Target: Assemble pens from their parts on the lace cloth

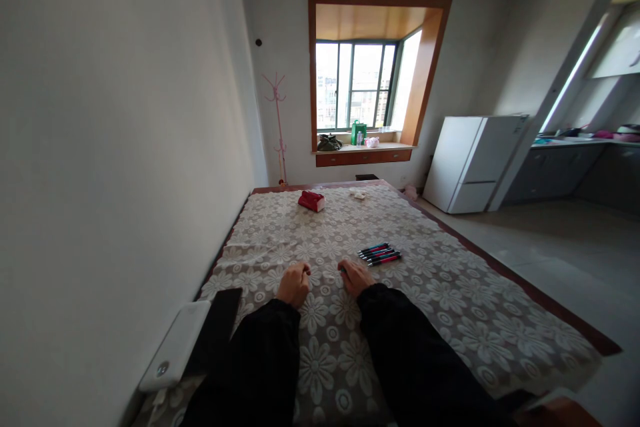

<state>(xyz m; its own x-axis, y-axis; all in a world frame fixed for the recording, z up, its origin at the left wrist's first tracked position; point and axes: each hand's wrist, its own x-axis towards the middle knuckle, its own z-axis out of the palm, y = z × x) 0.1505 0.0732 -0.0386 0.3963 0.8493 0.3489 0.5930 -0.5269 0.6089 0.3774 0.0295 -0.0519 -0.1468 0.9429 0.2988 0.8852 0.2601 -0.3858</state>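
Head view: both hands, left [294, 283] and right [355, 277], rest curled (contents unclear) beside pens [379, 254].

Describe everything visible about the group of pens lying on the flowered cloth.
The pens lie side by side in a tight row, about five of them, on the lace-patterned cloth. Their barrels look dark with pink or red and teal sections, probably plastic. They lie flat, angled slightly up to the right, just beyond and to the right of the right hand, which does not touch them. Finer detail is too small to tell.
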